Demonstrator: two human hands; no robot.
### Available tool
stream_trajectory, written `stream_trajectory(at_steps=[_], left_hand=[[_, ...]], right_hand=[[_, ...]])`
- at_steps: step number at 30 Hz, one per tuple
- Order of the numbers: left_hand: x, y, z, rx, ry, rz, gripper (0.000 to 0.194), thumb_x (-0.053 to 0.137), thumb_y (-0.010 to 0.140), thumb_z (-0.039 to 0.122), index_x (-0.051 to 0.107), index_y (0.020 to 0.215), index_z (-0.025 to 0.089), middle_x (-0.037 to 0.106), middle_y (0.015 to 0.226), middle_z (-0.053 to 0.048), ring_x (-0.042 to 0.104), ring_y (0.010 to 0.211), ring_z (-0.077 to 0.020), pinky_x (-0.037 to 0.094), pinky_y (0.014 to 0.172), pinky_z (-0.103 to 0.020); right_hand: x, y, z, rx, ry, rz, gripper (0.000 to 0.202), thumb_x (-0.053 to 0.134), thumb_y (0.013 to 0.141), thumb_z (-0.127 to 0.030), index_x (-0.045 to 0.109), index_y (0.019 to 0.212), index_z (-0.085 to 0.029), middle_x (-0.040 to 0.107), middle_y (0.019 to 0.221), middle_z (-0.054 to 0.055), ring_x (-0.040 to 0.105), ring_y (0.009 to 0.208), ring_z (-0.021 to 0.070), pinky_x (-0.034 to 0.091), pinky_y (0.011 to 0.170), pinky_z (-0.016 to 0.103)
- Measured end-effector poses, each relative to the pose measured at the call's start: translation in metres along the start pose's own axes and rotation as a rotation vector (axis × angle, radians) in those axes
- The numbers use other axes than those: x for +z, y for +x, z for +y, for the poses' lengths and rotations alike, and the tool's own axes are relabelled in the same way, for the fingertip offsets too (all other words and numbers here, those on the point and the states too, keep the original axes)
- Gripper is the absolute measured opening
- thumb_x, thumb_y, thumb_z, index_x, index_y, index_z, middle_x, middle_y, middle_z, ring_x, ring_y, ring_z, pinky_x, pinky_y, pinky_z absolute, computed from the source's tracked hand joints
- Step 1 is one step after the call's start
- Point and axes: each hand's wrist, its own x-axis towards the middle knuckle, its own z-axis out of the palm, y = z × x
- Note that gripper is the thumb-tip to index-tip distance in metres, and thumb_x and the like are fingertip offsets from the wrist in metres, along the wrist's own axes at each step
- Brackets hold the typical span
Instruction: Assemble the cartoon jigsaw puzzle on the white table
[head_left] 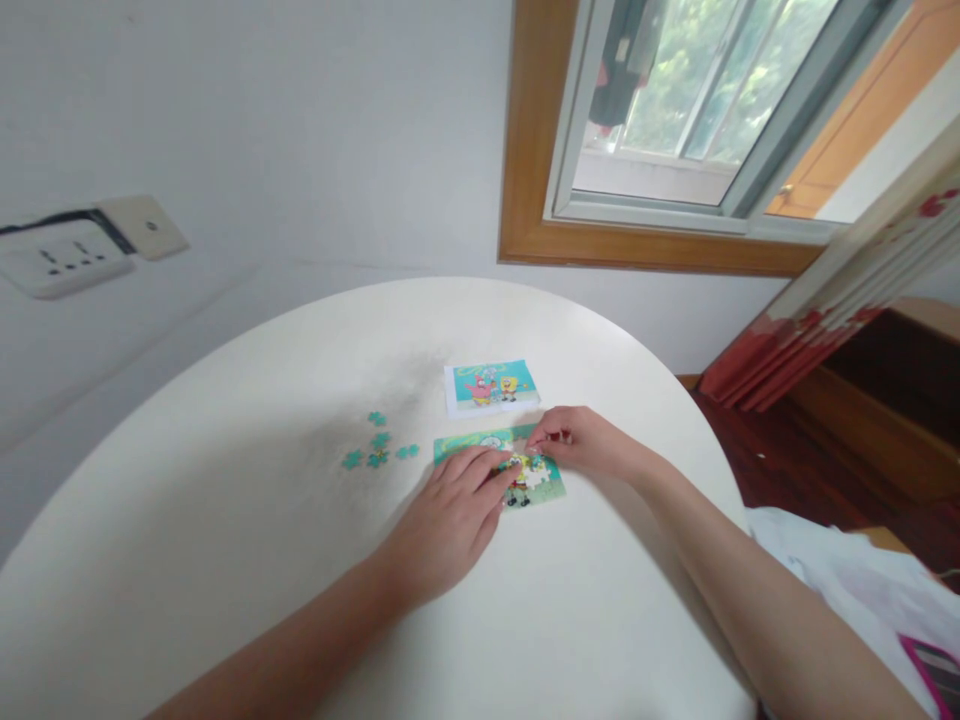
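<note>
A partly assembled cartoon puzzle [551, 487] lies on the white round table [585, 620], with pale gaps on its right part. My left hand [454, 510] lies flat over the puzzle's left and middle part, fingers stretched out. At the puzzle's upper right, my right hand [585, 440] pinches with thumb and forefinger at what looks like a small puzzle piece [535, 449]. Behind the puzzle lies a reference picture [491, 388] with the cartoon figures. Several loose teal pieces [378, 458] are spread to the left of my left hand.
A wall socket [67, 255] is at the left. Behind the table stands a wall with a wood-framed window [652, 245]. A red and white curtain [795, 340] hangs at the right, above a white cloth or bag [825, 570] beside the table.
</note>
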Motion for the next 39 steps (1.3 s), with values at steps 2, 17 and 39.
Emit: stream_trajectory(at_steps=[2,17,39], left_hand=[[0.000,0.000,0.000,0.000,-0.007,0.012,0.041,0.041,0.093,0.018,0.051,0.133,0.024,0.053,0.133,-0.008,0.043,0.126,-0.0268,0.041,0.104,-0.047],[-0.002,0.001,0.001,-0.004,-0.025,0.007,0.043,0.042,0.093,0.018,0.050,0.134,0.026,0.053,0.133,-0.007,0.043,0.124,-0.0268,0.040,0.104,-0.048],[-0.002,0.001,0.001,-0.011,0.000,-0.015,0.039,0.041,0.094,0.020,0.052,0.131,0.023,0.054,0.131,-0.007,0.042,0.124,-0.0258,0.040,0.104,-0.047]], right_hand=[[0.002,-0.001,-0.001,0.012,-0.006,0.011,0.016,0.059,0.080,-0.017,0.074,0.084,-0.017,0.068,0.075,0.002,0.054,0.064,0.0108,0.041,0.060,0.021],[0.000,-0.003,0.002,0.097,0.057,0.000,0.015,0.059,0.077,-0.022,0.073,0.079,-0.017,0.068,0.067,-0.001,0.056,0.061,0.0110,0.041,0.059,0.021],[-0.007,-0.007,0.000,0.131,0.047,-0.066,0.021,0.056,0.079,-0.021,0.074,0.088,-0.019,0.069,0.076,0.000,0.054,0.067,0.0117,0.039,0.062,0.023]])
